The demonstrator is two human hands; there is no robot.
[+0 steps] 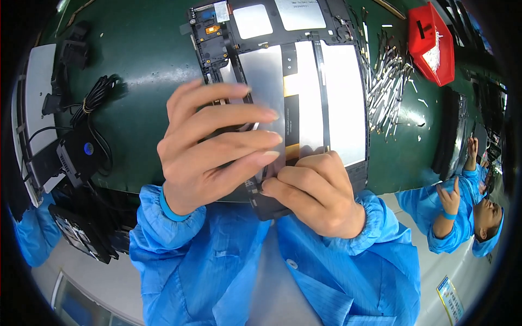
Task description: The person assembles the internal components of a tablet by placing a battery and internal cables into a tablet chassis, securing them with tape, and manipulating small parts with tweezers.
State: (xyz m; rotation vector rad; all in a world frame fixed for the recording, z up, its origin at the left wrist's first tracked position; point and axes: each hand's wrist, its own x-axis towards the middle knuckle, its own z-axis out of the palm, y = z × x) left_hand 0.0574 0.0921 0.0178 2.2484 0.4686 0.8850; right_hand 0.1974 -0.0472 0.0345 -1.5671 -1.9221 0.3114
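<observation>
An opened tablet (pixel 342 103) with a black frame and large silver panels lies before me on the green table, its near end close to the table edge. Dark flat ribbon cables run lengthwise over the panels. Above the tablet's left side hovers my left hand (pixel 209 141), its fingers stretched out and spread, with nothing seen in them; they are slightly blurred. My right hand (pixel 321 195) is closed at the near end of the tablet, thumb and forefinger pinched near the frame. What lies between those fingertips is hidden.
A pile of thin strips (pixel 387 89) lies right of the tablet, beside a red bin (pixel 447 60) holding small white pieces. Bundled black cable (pixel 95 98) and a black device (pixel 81 152) are at left. A co-worker in blue (pixel 446 212) sits at far right, beside dark stacked parts (pixel 452 130).
</observation>
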